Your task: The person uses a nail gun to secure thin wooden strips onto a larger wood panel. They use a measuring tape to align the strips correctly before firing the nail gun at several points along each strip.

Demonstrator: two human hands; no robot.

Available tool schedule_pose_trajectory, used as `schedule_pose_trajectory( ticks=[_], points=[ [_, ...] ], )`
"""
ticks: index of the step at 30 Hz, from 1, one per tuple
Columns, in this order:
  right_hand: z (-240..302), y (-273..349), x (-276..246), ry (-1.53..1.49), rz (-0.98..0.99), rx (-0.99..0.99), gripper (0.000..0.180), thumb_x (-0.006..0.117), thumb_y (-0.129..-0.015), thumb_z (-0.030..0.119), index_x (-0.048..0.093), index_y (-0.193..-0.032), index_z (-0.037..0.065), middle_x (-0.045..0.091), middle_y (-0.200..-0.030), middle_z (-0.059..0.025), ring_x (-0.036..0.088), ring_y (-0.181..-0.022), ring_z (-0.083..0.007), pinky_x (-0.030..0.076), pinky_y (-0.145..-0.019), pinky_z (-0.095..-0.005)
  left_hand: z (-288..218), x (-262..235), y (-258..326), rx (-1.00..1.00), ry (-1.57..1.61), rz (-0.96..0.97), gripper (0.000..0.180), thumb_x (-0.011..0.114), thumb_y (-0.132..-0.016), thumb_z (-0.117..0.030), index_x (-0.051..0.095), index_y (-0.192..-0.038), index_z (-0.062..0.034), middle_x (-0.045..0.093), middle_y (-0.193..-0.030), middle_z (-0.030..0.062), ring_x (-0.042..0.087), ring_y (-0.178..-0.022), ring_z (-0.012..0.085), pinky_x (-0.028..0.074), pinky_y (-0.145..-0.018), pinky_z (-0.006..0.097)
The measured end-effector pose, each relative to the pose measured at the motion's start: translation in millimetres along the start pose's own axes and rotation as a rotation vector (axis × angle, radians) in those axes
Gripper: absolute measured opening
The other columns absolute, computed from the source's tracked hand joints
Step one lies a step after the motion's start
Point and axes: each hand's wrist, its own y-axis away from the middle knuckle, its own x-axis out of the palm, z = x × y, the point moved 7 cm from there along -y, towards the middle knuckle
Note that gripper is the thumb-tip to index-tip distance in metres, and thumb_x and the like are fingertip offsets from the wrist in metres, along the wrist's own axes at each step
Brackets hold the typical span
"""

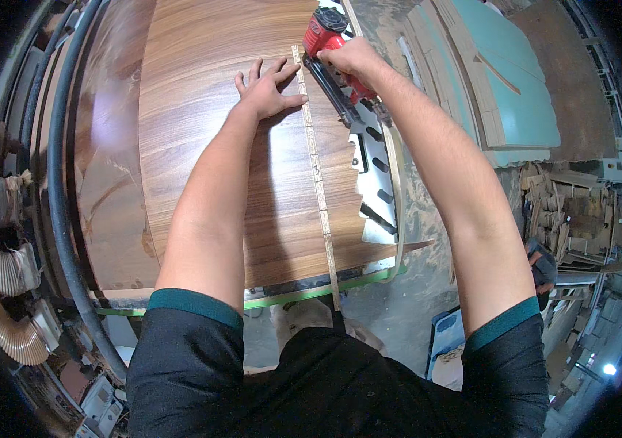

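Bright, sharp, fisheye-bent, dark-vignetted rim.

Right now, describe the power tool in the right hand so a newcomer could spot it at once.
Start at the large brown wood-grain panel that fills the upper middle of the view, and follow the thin pale wooden strip along its right side to the far end. There the right hand grips a red and black nail gun. It is the only red thing on the panel.

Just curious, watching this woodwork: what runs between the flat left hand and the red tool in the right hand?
In the head view, a thin pale wooden strip runs between left hand and red nail gun, over the wood-grain panel.
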Motion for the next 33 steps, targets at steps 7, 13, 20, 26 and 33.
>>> schedule_pose_trajectory(
  ticks=[7,13,20,26,33],
  points=[
    [-1,-13,-31,0.199,-0.005,-0.137,0.076,0.092,-0.078,0.068,0.082,-0.095,-0.006,0.081,-0.088,-0.0175,0.078,-0.078,-0.0287,0.063,-0.078,-0.0447,-7,1,-1,-0.006,-0.025,0.001,0.099,0.088,-0.077,-0.073,0.055,-0.167,-0.0462,0.033,-0.186,-0.0051,0.012,-0.174,0.0394,-0.001,-0.133,0.076],
    [-9,-19,-37,0.173,-0.017,-0.177,0.075,0.092,-0.079,0.068,0.081,-0.091,-0.006,0.078,-0.082,-0.0174,0.077,-0.075,-0.0274,0.063,-0.074,-0.0449,-7,2,-5,-0.007,-0.074,-0.007,0.103,0.085,-0.076,-0.082,0.05,-0.168,-0.0508,0.033,-0.186,-0.0041,0.013,-0.175,0.0386,-0.001,-0.133,0.074],
    [11,-10,-26,0.268,-0.056,-0.209,0.068,0.09,-0.084,0.061,0.083,-0.1,-0.004,0.082,-0.089,-0.0189,0.083,-0.082,-0.0308,0.066,-0.08,-0.0444,-7,2,-2,-0.006,-0.028,0.008,0.099,0.088,-0.078,-0.072,0.053,-0.167,-0.0468,0.034,-0.186,-0.0038,0.008,-0.175,0.0402,-0.002,-0.133,0.077],
    [14,5,-27,0.236,-0.033,-0.159,0.068,0.09,-0.084,0.061,0.083,-0.106,-0.003,0.082,-0.089,-0.0183,0.083,-0.084,-0.0291,0.066,-0.08,-0.0436,-11,0,-3,-0.012,-0.021,0.027,0.1,0.088,-0.078,-0.072,0.053,-0.168,-0.0468,0.033,-0.186,-0.0036,0.008,-0.175,0.0395,-0.003,-0.134,0.076],
    [8,4,-23,0.161,-0.038,-0.096,0.063,0.09,-0.085,0.058,0.081,-0.098,-0.002,0.078,-0.085,-0.0165,0.076,-0.074,-0.0258,0.061,-0.073,-0.0426,-9,1,-3,-0.025,-0.033,0.039,0.1,0.088,-0.078,-0.073,0.052,-0.168,-0.0474,0.032,-0.186,-0.004,0.009,-0.175,0.0371,-0.004,-0.134,0.073]
  ],
)
